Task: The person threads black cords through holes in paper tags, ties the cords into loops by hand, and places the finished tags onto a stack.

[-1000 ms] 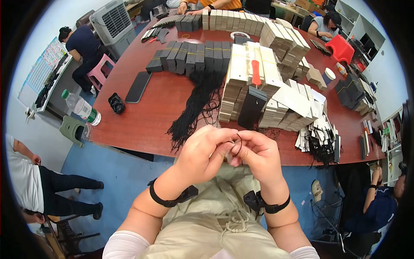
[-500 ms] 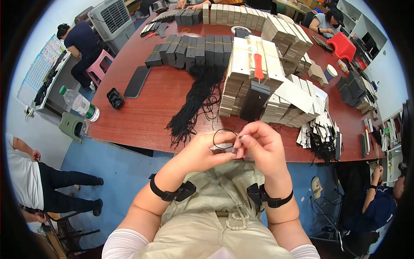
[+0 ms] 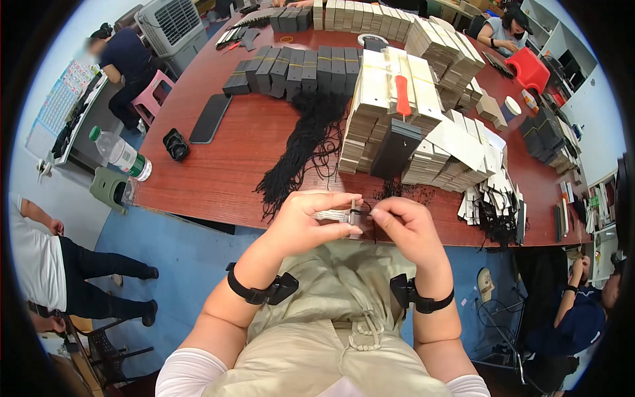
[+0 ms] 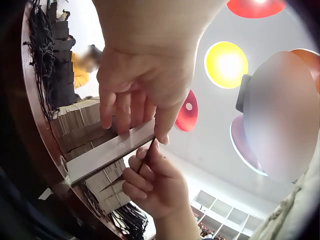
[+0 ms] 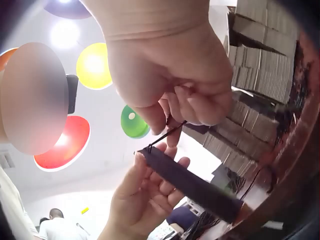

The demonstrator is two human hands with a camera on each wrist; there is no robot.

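In the head view a thin strip (image 3: 355,215) stands between the thumb and fingers of my left hand (image 3: 307,218), just off the table's near edge. One face of the strip (image 4: 110,154) is whitish in the left wrist view; the other face (image 5: 192,185) is dark in the right wrist view. A black cord (image 5: 167,136) is looped at the strip's end. My right hand (image 3: 410,228) pinches this cord, close beside the left fingertips. Past the hands lie a bundle of black cords (image 3: 297,152) and dark strips (image 3: 395,149) leaning on stacked pale pieces (image 3: 374,92).
Banded dark stacks (image 3: 291,71) stand across the red-brown table (image 3: 245,165). A phone (image 3: 210,119), a small black case (image 3: 175,144) and a bottle (image 3: 122,153) are at the left. Corded pale strips (image 3: 493,205) lie at the right. Other people sit around the room.
The hands have moved slightly apart. My left hand has turned so that the strip shows between thumb and fingers, and the cord's round loop has become a line drawn toward my right hand.
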